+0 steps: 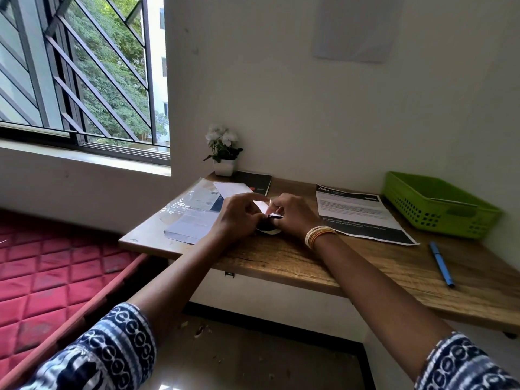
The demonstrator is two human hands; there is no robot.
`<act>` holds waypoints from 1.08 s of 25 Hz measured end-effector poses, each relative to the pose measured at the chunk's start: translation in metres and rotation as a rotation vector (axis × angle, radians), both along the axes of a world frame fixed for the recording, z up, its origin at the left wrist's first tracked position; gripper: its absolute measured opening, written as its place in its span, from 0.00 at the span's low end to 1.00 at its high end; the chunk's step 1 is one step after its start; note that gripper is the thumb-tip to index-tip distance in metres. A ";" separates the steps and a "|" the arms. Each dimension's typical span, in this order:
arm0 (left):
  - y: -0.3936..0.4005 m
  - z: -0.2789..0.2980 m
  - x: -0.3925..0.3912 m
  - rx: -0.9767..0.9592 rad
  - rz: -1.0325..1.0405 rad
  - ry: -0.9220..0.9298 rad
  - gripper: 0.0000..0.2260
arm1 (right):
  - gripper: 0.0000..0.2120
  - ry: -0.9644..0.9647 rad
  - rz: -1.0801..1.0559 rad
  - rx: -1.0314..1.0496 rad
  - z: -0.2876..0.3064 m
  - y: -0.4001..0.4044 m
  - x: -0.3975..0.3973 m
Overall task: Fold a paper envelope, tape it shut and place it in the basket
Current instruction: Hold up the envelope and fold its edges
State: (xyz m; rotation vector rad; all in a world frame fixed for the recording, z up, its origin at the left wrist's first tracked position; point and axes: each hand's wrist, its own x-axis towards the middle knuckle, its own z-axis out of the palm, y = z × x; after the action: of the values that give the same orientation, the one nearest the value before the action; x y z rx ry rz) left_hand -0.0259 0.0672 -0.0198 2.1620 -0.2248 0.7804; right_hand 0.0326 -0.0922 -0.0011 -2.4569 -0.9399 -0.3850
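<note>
Pinching small paper envelope (263, 207) btwn both hands (L (239, 218), R (289, 218)) over tabletop (309, 263), prob. creasing fold before taping.

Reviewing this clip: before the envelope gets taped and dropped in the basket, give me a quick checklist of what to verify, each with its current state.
1. Both hands on the paper: ok. Left hand and right hand pinch the small folded paper.
2. Fold finished: cannot tell, the fingers cover it.
3. Tape within reach: cannot tell, a dark round object under the hands is mostly hidden.
4. Green basket reachable: ok, on the desk's far right.
5. Path to basket: ok, only a flat printed sheet between.
</note>
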 end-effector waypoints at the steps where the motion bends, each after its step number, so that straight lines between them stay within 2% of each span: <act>1: 0.000 0.000 0.000 -0.002 0.000 0.003 0.16 | 0.07 0.038 0.014 0.028 0.000 -0.002 -0.001; 4: 0.001 0.001 -0.002 -0.023 0.004 0.007 0.17 | 0.16 0.287 0.096 0.121 0.003 -0.018 -0.004; 6: 0.001 0.001 -0.001 -0.032 0.015 -0.001 0.17 | 0.23 0.375 0.153 0.087 0.000 -0.030 -0.005; 8: 0.002 0.002 -0.001 -0.006 0.029 0.011 0.17 | 0.22 0.313 0.143 0.086 -0.006 -0.036 -0.006; 11: 0.000 0.002 -0.002 0.066 -0.001 0.059 0.17 | 0.13 0.183 0.073 0.187 -0.012 -0.035 -0.007; 14: -0.001 0.004 -0.005 0.114 -0.043 0.051 0.13 | 0.07 0.151 0.067 0.207 -0.013 -0.034 -0.005; 22: -0.001 0.001 -0.005 0.292 -0.068 0.146 0.07 | 0.09 0.242 0.057 0.110 -0.012 -0.035 -0.002; 27: -0.001 0.002 -0.004 0.317 -0.057 0.158 0.07 | 0.08 0.121 -0.003 0.133 -0.014 -0.031 -0.005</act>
State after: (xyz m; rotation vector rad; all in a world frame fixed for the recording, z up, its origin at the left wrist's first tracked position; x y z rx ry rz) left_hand -0.0301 0.0666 -0.0173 2.4906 -0.3462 0.5667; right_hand 0.0280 -0.1232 -0.0151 -2.3333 -0.8330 -0.2869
